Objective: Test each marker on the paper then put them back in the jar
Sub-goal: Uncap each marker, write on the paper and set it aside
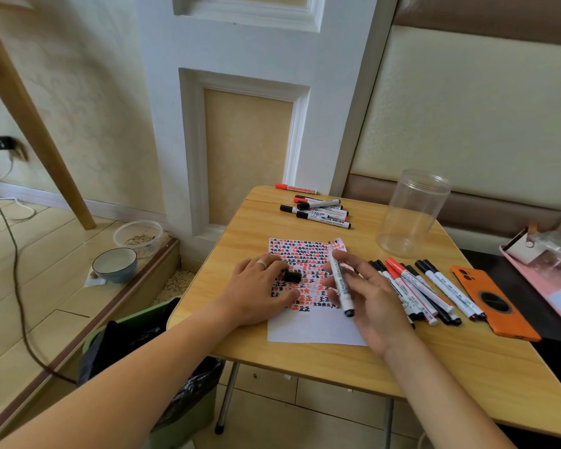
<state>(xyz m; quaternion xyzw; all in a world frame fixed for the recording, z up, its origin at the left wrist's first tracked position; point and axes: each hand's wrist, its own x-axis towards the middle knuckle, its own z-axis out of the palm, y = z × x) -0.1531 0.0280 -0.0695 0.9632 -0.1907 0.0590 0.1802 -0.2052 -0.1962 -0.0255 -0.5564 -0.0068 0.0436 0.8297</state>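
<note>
A white paper [314, 328] covered with red and black marks lies in the middle of the wooden table [305, 361]. My left hand [259, 286] rests on the paper and pinches a black marker cap [292, 275] at its fingertips. My right hand [366, 296] holds an uncapped white marker [340, 280] above the paper, tip pointing away from me. A clear plastic jar [412, 212] stands upright and holds nothing at the back right. Several capped red and black markers [425, 286] lie to the right of the paper. Another group of markers [318, 210] lies at the table's far edge.
An orange phone [493, 303] lies right of the markers, near a pink tray [551, 277]. A green bin with a black bag [136, 345] stands below the table's left edge. Bowls [117, 264] sit on the floor to the left.
</note>
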